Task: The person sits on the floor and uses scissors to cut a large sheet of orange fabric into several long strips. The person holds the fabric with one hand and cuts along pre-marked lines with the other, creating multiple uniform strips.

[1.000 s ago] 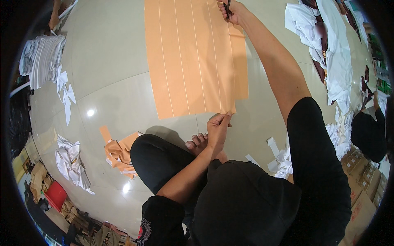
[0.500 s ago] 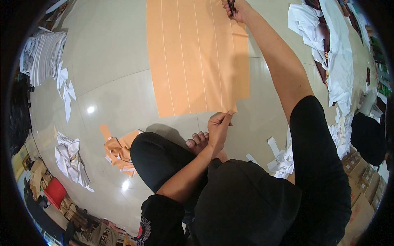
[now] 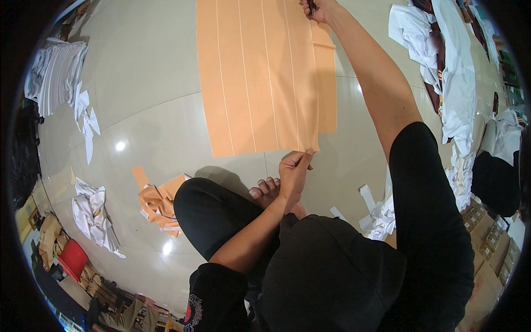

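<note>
A large sheet of orange fabric (image 3: 249, 77) lined with several pale lengthwise stripes lies flat on the tiled floor (image 3: 138, 122) in front of me. My left hand (image 3: 294, 169) pinches its lower right corner between thumb and fingers, just above my bare foot (image 3: 263, 191). At the top of the picture, beside the sheet's right edge, my right hand (image 3: 322, 10) grips dark scissors (image 3: 311, 8); the blades cannot be made out. A narrower orange layer (image 3: 327, 99) shows along that edge.
Crumpled orange scraps (image 3: 160, 202) and white fabric (image 3: 94, 216) lie left, below a stack of white pieces (image 3: 58, 74). Long white cloth (image 3: 456, 88) and scraps (image 3: 376, 213) lie right, near cardboard boxes (image 3: 481, 260) and a co-worker in black (image 3: 495, 180). A red object (image 3: 72, 259) sits lower left.
My right hand has shifted slightly up and right with the scissors. My left hand stays pinching the corner. The co-worker's arm at the right edge has gone out of sight.
</note>
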A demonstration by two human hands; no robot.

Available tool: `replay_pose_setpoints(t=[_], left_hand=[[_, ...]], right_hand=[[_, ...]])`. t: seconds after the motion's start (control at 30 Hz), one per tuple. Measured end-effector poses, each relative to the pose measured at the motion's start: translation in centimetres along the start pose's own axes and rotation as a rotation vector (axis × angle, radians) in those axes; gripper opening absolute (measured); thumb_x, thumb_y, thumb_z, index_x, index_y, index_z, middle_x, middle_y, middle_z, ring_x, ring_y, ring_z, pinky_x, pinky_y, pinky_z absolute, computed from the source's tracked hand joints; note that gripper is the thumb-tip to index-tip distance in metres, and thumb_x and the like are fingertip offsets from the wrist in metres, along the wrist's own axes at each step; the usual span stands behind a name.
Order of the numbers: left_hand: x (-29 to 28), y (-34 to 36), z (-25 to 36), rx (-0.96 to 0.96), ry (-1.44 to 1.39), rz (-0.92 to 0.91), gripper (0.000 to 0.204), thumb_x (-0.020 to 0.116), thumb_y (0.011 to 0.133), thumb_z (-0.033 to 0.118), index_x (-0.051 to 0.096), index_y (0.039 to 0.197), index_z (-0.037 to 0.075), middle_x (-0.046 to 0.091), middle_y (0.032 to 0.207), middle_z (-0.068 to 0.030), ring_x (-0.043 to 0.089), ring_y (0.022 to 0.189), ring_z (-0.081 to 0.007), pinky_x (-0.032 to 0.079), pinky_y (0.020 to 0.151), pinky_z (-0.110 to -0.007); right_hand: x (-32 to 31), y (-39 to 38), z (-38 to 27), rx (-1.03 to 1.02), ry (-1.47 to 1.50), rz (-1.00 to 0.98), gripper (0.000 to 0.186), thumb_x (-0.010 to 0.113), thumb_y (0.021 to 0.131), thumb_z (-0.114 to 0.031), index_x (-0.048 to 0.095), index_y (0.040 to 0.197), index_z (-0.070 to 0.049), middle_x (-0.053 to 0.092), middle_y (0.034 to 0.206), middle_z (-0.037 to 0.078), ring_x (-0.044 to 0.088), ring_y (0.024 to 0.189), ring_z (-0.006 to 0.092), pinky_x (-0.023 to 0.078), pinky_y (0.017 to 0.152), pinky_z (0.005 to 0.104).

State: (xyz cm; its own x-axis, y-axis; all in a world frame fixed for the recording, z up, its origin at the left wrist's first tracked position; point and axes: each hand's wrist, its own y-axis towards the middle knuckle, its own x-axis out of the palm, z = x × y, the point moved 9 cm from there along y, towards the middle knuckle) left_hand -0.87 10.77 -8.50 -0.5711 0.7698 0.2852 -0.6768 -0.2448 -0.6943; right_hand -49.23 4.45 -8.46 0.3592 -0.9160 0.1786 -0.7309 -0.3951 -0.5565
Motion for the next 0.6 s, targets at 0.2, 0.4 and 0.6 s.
replay_pose_setpoints(t=[0.2, 0.4, 0.6], left_hand=[[-0.6, 0.1, -0.6, 0.003, 0.010, 0.015, 0.030, 0.071, 0.100, 0.028, 0.067, 0.078, 0.009, 0.056, 0.064, 0.0056, 0.039, 0.051, -0.0005, 0.027, 0.046, -0.020], [-0.2, 0.1, -0.3, 0.009, 0.009, -0.006, 0.029, 0.071, 0.101, 0.027, 0.067, 0.079, 0.009, 0.056, 0.064, 0.0054, 0.039, 0.051, -0.0004, 0.028, 0.046, -0.020], [-0.3, 0.0, -0.3, 0.002, -0.003, 0.002, 0.029, 0.070, 0.101, 0.027, 0.067, 0.079, 0.009, 0.056, 0.065, 0.0054, 0.039, 0.052, -0.0002, 0.028, 0.047, -0.019]], right_hand=[[0.9, -1.0, -0.1, -0.009, -0.004, 0.031, 0.032, 0.070, 0.093, -0.027, 0.056, 0.066, -0.020, 0.052, 0.053, -0.006, 0.044, 0.042, 0.0094, 0.036, 0.039, 0.0273], [-0.4, 0.9, 0.3, -0.008, -0.001, 0.029, 0.027, 0.071, 0.093, -0.026, 0.059, 0.070, -0.019, 0.054, 0.055, -0.006, 0.046, 0.043, 0.0077, 0.037, 0.039, 0.0251], [0.9, -0.6, -0.5, -0.081, 0.033, 0.013, 0.030, 0.070, 0.095, -0.028, 0.057, 0.069, -0.020, 0.053, 0.055, -0.005, 0.045, 0.043, 0.0086, 0.037, 0.040, 0.0261]])
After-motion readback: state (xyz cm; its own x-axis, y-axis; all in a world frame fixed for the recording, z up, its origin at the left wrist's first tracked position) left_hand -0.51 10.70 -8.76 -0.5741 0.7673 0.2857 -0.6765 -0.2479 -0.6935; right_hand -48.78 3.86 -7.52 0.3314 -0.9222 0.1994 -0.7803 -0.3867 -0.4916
